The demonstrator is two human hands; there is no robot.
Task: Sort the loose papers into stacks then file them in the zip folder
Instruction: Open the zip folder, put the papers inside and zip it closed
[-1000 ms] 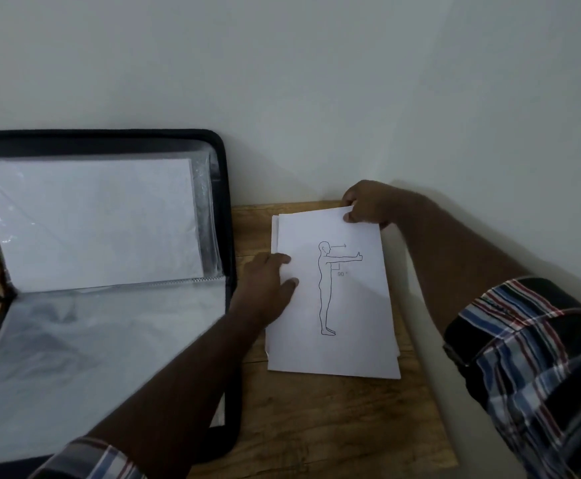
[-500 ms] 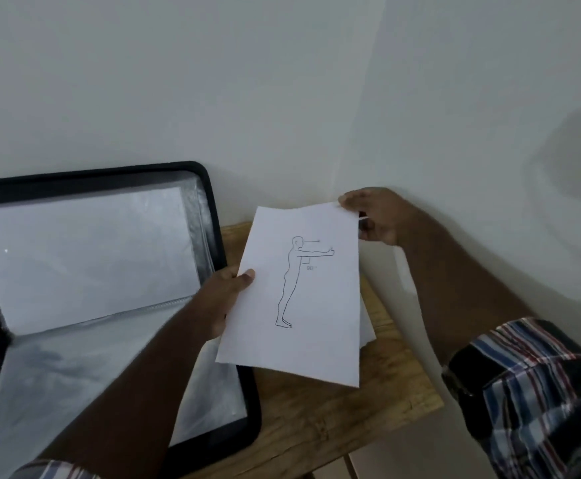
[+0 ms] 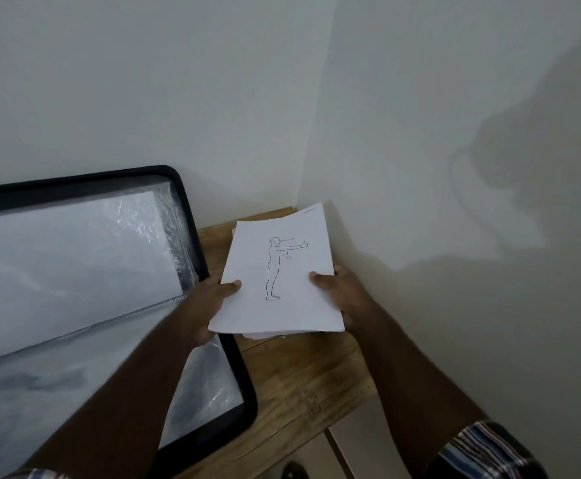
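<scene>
A stack of white papers (image 3: 296,305), its top sheet printed with a line drawing of a standing figure with one arm held out, is held above the wooden table (image 3: 302,382). My left hand (image 3: 209,305) grips the stack's left edge, thumb on top. My right hand (image 3: 337,292) grips the right edge the same way. The black zip folder (image 3: 237,385) lies open to the left, its clear plastic sleeves spread out, with a white sheet inside the upper sleeve.
White walls meet in a corner just behind the table. The table's right edge runs close to the wall. A dark object (image 3: 294,471) lies on the floor below the table's front edge.
The view has shifted. My right hand came from the sheet's far corner to the stack's near right edge. Both hands now hold the whole stack instead of one lifted sheet.
</scene>
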